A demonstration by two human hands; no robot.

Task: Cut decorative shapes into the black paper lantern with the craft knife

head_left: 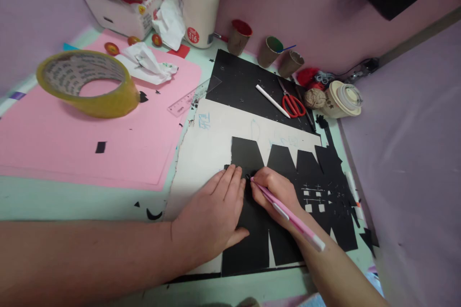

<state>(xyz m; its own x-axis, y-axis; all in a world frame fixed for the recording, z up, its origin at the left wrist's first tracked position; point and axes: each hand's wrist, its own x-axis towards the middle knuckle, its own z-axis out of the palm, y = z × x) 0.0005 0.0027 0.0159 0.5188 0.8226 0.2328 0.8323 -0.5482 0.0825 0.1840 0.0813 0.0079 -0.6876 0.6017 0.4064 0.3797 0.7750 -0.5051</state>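
Note:
Black paper (248, 244) with notched edges and small square cut-outs lies over a white sheet (194, 153). My left hand (216, 206) rests flat on its left part, fingers together and stretched out, thumb apart, holding nothing. Just to the right, my right hand (275, 194) grips a pink pen-like tool (288, 213), its tip down on the black paper near my left fingertips. Whether the tip is a blade or a pen point is too small to tell.
A yellow tape roll (126, 100) sits on pink paper (72, 144) at the left. Red-handled scissors (293, 105), a white pen (272, 100) and a clear ruler (194, 96) lie behind the white sheet. Cups (239, 38), a bottle (200, 5) and a box (118, 12) stand at the back.

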